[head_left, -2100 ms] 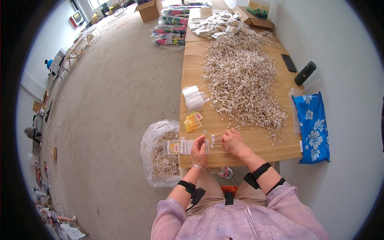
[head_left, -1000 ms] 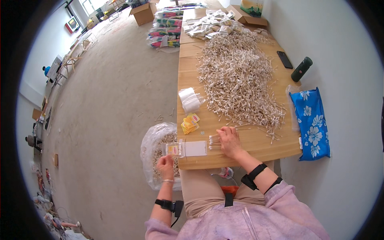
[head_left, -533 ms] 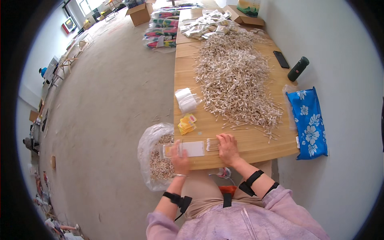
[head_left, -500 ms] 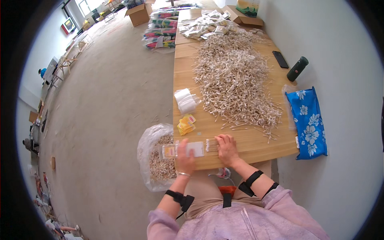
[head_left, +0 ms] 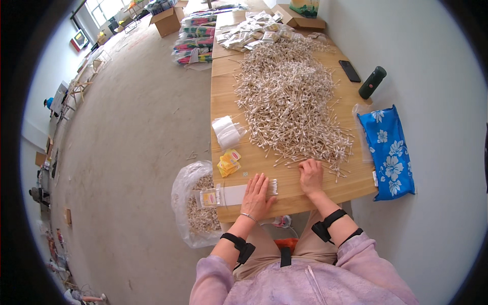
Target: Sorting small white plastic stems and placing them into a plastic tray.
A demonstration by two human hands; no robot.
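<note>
The left hand (head_left: 257,197) lies flat, fingers straight and together, where a smooth white flat strip (head_left: 234,195) meets a row of thin white-tipped cotton swabs (head_left: 273,187); the right hand (head_left: 311,175) is curled narrow at the loose heap of pale cotton swabs (head_left: 292,101), its grip hidden. Leftmost, a clear plastic packet with a yellow card (head_left: 209,197) overhangs the edge of the wooden tabletop (head_left: 290,193); likely light and slippery, best held by its sides. The strip beside it looks thin and bendable. Further right, the row should be feather-light, stiff-sticked and prone to roll; gather it mid-stick, sparing the soft tips.
</note>
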